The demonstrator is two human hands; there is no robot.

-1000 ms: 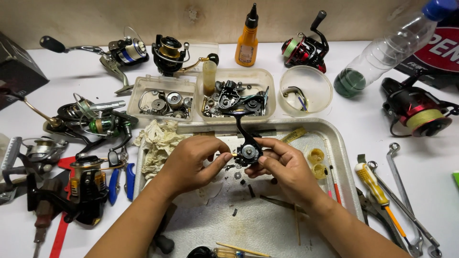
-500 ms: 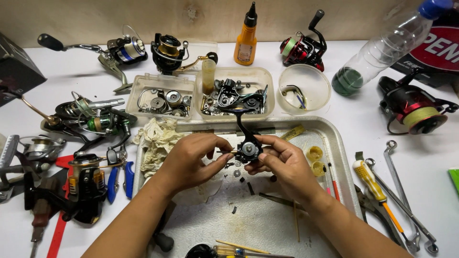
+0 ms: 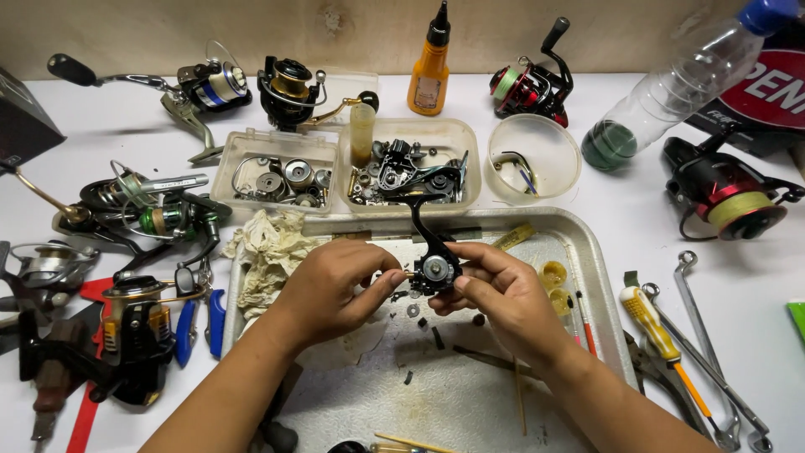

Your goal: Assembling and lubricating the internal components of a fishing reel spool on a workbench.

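An orange bottle (image 3: 429,71) with a black nozzle and pale label stands at the table's back; a red round sign (image 3: 767,88) sits far right.

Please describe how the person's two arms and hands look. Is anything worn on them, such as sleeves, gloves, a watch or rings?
Both arms are bare from the bottom edge of the picture up to the hands; no sleeve shows. The left hand and the right hand wear no gloves. No watch, bracelet or ring is visible on either wrist or on the fingers that show. The fingernails are short and unpainted.
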